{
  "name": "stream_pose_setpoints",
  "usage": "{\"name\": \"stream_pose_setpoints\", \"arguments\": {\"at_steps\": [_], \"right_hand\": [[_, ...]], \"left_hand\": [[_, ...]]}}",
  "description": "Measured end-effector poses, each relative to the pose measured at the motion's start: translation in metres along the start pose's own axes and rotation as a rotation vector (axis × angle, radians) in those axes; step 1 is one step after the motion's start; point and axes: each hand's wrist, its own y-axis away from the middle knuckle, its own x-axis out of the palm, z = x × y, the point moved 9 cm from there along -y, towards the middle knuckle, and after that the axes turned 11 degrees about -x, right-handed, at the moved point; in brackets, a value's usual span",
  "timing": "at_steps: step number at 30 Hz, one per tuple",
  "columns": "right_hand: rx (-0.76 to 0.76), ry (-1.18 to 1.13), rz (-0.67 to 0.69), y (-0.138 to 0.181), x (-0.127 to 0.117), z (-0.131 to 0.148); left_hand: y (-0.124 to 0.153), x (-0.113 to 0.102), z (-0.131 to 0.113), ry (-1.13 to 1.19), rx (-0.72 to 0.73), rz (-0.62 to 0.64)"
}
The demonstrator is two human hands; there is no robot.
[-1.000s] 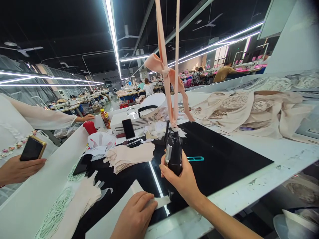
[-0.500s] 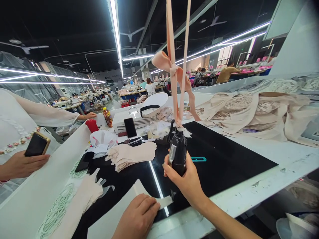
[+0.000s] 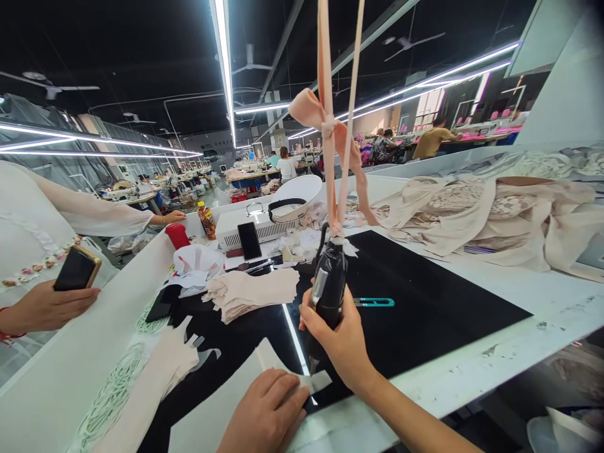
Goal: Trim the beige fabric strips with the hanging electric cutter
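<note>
My right hand (image 3: 337,336) is closed around a black handheld tool (image 3: 329,286) with a narrow tip. The tool hangs from knotted peach fabric strips (image 3: 328,132), and its tip points down at a pale fabric piece (image 3: 226,396), near the narrow end of it. I cannot tell whether the tip touches the cloth. My left hand (image 3: 267,409) lies flat on that fabric, fingers stretched towards the tip, holding nothing. Teal thread snips (image 3: 377,302) lie on the black board (image 3: 425,314) right of the tool. A stack of cut beige pieces (image 3: 257,292) rests behind my hands.
A white vented box (image 3: 226,236), a phone (image 3: 249,240) and a drink bottle (image 3: 206,220) stand at the back. Beige garments (image 3: 472,214) heap on the right. Green cord (image 3: 106,402) and beige strips (image 3: 160,371) lie left. Another person's hand (image 3: 51,308) holds a phone there.
My right hand has moved the tool slightly left, its tip shifting left along the fabric's narrow end. My left hand stays on the fabric. The view has shifted slightly.
</note>
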Motion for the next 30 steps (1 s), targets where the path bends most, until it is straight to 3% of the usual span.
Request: {"name": "stream_pose_setpoints", "arguments": {"at_steps": [20,30], "right_hand": [[-0.034,0.066,0.024,0.004,0.010,-0.001],[-0.012,0.073,-0.053,0.000,-0.013,-0.002]], "left_hand": [[-0.001,0.000,0.000,0.030,-0.006,-0.025],[0.002,0.003,0.003,0.025,-0.011,-0.010]]}}
